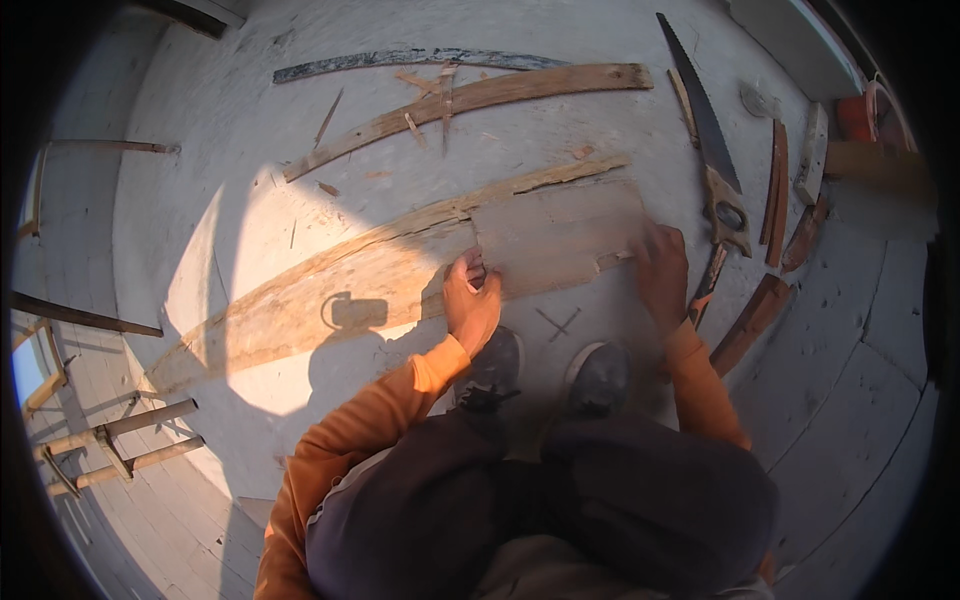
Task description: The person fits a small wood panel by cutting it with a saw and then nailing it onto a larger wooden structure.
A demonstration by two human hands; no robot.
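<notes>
I squat over a long, split plank (300, 295) on the grey floor, partly in sunlight. A shorter rectangular board (550, 225) overlaps or adjoins its right part. My left hand (473, 295) has its fingers curled on the board's left edge. My right hand (660, 275) grips the right end, partly blurred. Two thin dark pieces, perhaps nails, lie crossed (557, 322) just before my shoes (595, 380). A handsaw (728, 220) with a wooden handle lies to the right of my right hand.
Long wooden strips (520, 90) and splinters lie beyond the plank. Reddish wood pieces (750, 315) and a pale block (810, 150) lie at the right, with a red object (852, 118) behind. Wooden frames (120, 430) stand at the left, over floorboards.
</notes>
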